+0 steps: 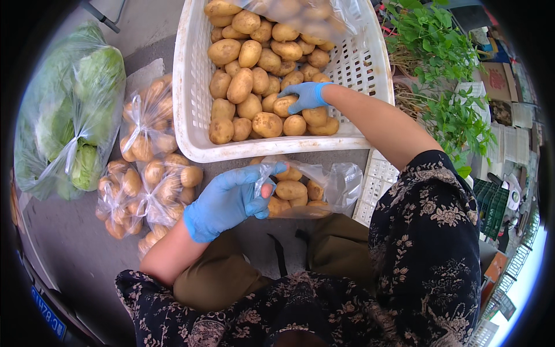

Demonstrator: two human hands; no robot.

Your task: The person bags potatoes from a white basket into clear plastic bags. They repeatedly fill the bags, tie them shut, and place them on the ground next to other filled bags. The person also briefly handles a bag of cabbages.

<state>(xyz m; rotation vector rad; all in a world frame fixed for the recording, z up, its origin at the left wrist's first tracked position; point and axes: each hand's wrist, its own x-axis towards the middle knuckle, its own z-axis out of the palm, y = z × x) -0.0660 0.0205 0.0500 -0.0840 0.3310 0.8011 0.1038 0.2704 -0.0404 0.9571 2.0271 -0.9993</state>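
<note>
My left hand, in a torn blue glove that bares fingertips, pinches the rim of a clear plastic bag. Several potatoes lie inside this bag, in front of my knees. Over the large white plastic crate, my right hand, also gloved in blue, reaches in from the right. Its fingers rest around a potato near the front of the heap; whether they grip it firmly I cannot tell. Many more potatoes fill the crate, and clear plastic sheeting covers those at the far end.
Tied clear bags of potatoes sit left of the crate. Beyond them is a large bag of leafy green vegetables. Green potted plants stand at the right, with a white perforated crate by my right arm and a green crate farther out.
</note>
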